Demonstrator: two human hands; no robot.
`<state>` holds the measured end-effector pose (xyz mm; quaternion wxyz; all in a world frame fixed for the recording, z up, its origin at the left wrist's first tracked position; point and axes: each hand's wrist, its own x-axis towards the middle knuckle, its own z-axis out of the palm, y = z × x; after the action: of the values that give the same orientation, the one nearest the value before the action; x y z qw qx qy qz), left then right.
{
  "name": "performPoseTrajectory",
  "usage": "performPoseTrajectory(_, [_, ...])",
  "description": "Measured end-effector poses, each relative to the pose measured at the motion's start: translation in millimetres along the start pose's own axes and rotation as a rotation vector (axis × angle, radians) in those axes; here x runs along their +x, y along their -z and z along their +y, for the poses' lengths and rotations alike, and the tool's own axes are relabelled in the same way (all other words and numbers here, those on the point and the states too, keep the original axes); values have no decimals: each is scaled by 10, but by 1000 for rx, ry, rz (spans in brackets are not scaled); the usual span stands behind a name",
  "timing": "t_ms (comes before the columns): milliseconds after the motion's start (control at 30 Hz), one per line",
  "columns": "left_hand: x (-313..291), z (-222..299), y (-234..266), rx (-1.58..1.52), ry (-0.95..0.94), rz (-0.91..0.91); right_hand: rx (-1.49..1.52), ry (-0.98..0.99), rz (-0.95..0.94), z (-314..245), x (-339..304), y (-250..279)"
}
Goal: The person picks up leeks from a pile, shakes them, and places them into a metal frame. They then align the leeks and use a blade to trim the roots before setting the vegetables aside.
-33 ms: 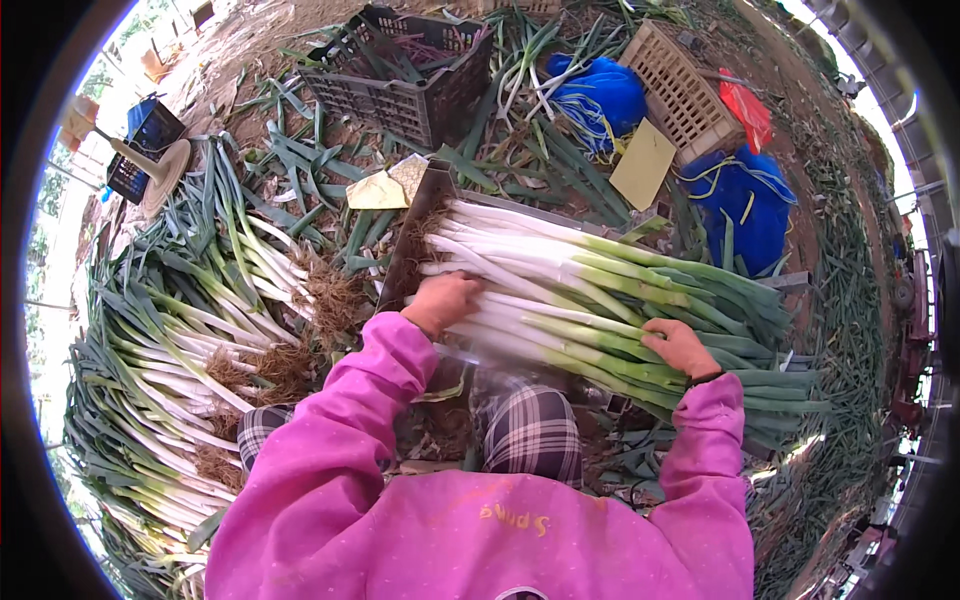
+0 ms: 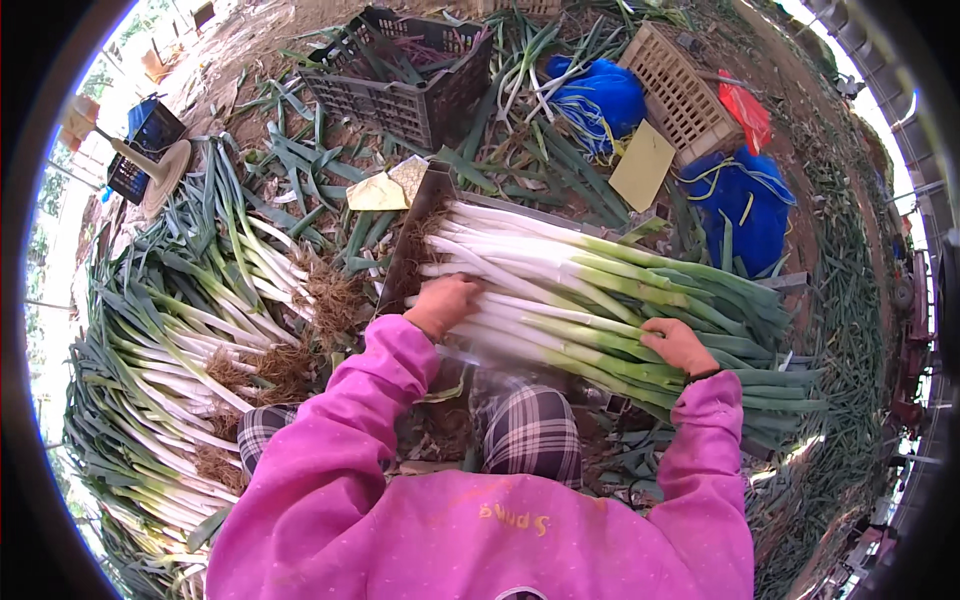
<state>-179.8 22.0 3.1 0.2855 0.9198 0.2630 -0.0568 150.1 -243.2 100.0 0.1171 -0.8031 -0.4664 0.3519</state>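
A thick layer of leeks [image 2: 560,270] lies crosswise in front of me, white ends to the left and green leaves to the right. Their roots rest against the upright end plate [image 2: 405,250] of a metal tray. My left hand [image 2: 447,303] is closed over white stalks near the root end, its fingertips partly hidden among them. Farther right, my right hand [image 2: 680,347] has its fingers curled round green leek stems where the leaves begin. A clear plastic edge blurs the near side of the layer.
Untrimmed leeks with roots [image 2: 200,370] are heaped on the left. Beyond the tray stand a black crate [image 2: 400,90] and a beige crate [image 2: 670,85]. Blue bundles with yellow ties [image 2: 745,215], a yellow card [image 2: 643,165] and a round-seated stool [image 2: 168,178] lie around. Cut leaves litter the ground.
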Motion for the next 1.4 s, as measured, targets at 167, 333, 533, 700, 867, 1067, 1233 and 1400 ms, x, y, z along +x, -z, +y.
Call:
performPoseTrajectory(167, [-161, 79, -133, 230, 86, 228, -57, -74, -49, 47, 0, -4])
performPoseTrajectory(333, [-129, -102, -14, 226, 156, 186, -91, -63, -66, 55, -32, -63])
performPoseTrajectory(533, [33, 158, 93, 219, 82, -41, -249, 102, 186, -67, -136, 11])
performPoseTrajectory(700, [-45, 32, 187, 98, 25, 160, -411, 398, 557, -627, -358, 291])
performPoseTrajectory(867, [-119, 282, 501, 151, -100, 394, -471, 346, 611, -591, -503, 589])
performPoseTrajectory(1067, [-103, -138, 169, 168, 20, 393, -535, 272, 412, -312, -142, 186])
performPoseTrajectory(1233, [-78, -63, 103, 209, 213, 190, -332, 112, 492, 66, 17, -356])
performPoseTrajectory(1400, [-30, -187, -18, 270, 170, 166, -285, 84, 465, 28, 72, -364])
